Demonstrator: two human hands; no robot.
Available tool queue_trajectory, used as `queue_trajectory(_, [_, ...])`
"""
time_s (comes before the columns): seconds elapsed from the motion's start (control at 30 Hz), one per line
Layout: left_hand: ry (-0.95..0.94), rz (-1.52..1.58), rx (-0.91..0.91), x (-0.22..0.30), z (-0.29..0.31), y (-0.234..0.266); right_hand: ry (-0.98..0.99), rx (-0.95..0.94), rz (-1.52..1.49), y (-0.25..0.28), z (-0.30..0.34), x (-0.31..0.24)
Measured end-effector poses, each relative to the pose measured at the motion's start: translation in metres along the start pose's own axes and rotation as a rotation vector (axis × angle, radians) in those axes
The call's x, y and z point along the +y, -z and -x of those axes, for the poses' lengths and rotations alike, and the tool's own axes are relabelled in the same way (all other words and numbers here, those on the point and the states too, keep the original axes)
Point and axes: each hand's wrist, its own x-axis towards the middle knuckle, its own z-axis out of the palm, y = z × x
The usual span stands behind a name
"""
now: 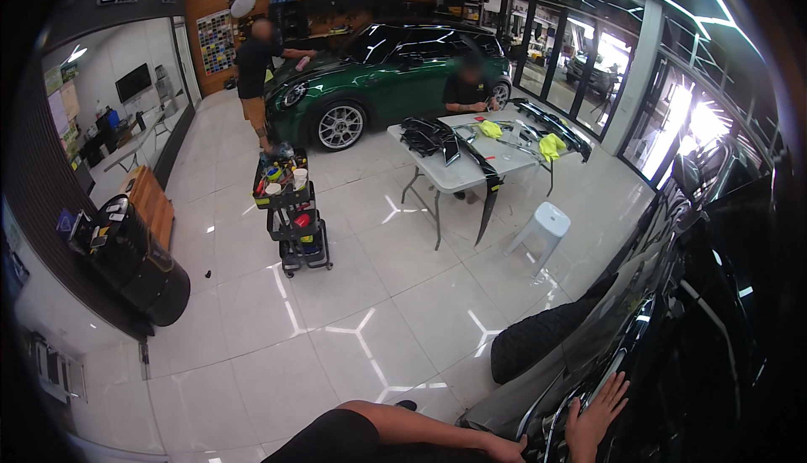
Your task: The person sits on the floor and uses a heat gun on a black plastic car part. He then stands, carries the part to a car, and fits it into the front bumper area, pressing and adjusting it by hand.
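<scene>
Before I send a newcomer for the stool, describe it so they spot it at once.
Find the green car, then the white table in front of it, strewn with dark parts. The stool stands on the tiled floor right of the table's near end. White too, it is far smaller, with thick white legs, not thin grey ones.

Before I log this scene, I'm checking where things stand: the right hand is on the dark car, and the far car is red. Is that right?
Not quite: the far car is green, not red, as the head view shows. The right hand is indeed on the dark car.
</scene>
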Motion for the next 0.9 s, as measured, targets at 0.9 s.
queue_trajectory(0.9, [0.002,0.079,0.23,-0.006,0.027,0.008,-0.001,-0.102,-0.059,0.008,0.0,-0.003])
